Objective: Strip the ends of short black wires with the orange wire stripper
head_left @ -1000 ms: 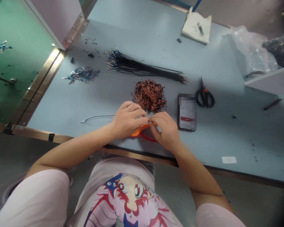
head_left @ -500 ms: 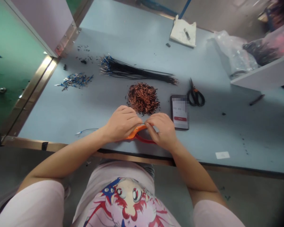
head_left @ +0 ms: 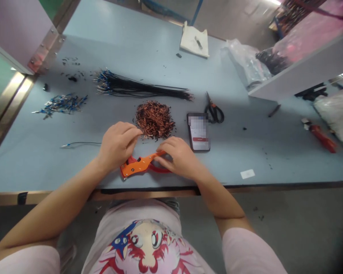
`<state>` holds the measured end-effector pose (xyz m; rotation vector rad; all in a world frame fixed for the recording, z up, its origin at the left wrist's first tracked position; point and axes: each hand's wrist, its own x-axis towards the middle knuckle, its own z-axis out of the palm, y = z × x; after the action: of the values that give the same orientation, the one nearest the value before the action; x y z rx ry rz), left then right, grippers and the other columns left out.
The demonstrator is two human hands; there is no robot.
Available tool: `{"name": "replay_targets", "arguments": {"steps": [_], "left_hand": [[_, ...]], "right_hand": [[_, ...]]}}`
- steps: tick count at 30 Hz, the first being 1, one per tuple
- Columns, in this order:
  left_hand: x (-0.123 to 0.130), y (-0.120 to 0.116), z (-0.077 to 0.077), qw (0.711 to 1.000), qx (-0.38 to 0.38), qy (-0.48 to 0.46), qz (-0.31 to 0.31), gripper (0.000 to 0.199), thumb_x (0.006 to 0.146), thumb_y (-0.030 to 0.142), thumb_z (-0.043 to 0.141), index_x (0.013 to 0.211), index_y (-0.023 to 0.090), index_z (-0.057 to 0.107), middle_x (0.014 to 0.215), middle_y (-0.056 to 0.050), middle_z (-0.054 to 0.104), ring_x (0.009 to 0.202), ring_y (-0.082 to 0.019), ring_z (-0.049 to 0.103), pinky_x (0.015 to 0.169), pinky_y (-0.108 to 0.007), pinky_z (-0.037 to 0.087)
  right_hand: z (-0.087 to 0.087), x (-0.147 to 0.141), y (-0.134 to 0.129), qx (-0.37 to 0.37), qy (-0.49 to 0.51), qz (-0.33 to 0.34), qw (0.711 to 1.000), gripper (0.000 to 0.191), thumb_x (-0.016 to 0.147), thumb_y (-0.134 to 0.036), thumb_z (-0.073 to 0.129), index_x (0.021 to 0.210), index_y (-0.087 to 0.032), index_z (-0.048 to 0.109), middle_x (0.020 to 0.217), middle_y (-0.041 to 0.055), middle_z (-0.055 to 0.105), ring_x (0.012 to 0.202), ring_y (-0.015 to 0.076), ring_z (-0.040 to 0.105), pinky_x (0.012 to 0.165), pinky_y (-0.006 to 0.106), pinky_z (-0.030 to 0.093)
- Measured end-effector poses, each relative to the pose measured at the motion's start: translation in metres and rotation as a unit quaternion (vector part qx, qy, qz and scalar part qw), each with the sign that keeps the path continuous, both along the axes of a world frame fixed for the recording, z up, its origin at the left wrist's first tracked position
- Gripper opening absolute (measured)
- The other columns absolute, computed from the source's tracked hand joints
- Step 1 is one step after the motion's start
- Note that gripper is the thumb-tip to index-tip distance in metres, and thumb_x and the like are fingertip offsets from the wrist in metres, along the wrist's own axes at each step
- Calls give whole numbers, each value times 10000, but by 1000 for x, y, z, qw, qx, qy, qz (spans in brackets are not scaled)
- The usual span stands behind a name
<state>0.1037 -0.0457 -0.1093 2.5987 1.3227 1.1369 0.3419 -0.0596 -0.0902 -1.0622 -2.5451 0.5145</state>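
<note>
An orange wire stripper [head_left: 137, 165] with a red loop handle [head_left: 159, 169] lies near the front of the blue-grey workbench [head_left: 246, 160]. My right hand [head_left: 178, 158] grips its tip. My left hand [head_left: 117, 146] is just above the tool, its fingers pinched on a thin wire [head_left: 145, 134] that points towards a heap of copper-coloured wire scraps [head_left: 154, 120]. Beyond the heap lies a bundle of black wires with blue ends [head_left: 140, 89]. A single wire with a blue terminal [head_left: 80, 143] lies to the left of my left hand.
A pile of blue terminals [head_left: 61, 104] lies at the left. To the right are a phone [head_left: 198, 131], black scissors [head_left: 214, 112] and a red-handled tool [head_left: 322, 139]. A white cloth [head_left: 194, 42], a plastic bag [head_left: 247, 62] and a white shelf [head_left: 300, 72] stand at the back.
My left hand has drawn away from the stripper's tip to the upper left, uncovering the orange tool. The whole view has also shifted, with the bench sliding left.
</note>
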Motion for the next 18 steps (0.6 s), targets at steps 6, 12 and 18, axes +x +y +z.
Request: {"name": "replay_targets", "arguments": {"steps": [6, 12, 18], "left_hand": [[4, -4, 2, 993, -70, -89, 26, 96, 937, 165, 543, 927, 190, 635, 884, -33, 656, 780, -151, 605, 712, -280, 486], [4, -2, -3, 993, -85, -78, 37, 123, 944, 205, 531, 910, 193, 648, 856, -30, 664, 798, -165, 614, 708, -289, 479], [4, -2, -2, 990, -107, -73, 50, 144, 941, 234, 536, 893, 192, 665, 850, -33, 674, 809, -168, 620, 723, -296, 479]], "right_hand": [[9, 3, -3, -105, -65, 69, 990, 519, 752, -450, 834, 1149, -170, 651, 1146, 113, 681, 1058, 274, 602, 901, 428, 493], [7, 1, -7, -110, -118, 25, 987, 559, 695, -309, 860, 1179, -170, 619, 1191, 127, 644, 1103, 301, 561, 939, 464, 475], [5, -5, -11, -89, -153, 37, 983, 670, 694, -369, 838, 1286, -199, 574, 1245, 134, 594, 1107, 321, 523, 932, 466, 443]]}}
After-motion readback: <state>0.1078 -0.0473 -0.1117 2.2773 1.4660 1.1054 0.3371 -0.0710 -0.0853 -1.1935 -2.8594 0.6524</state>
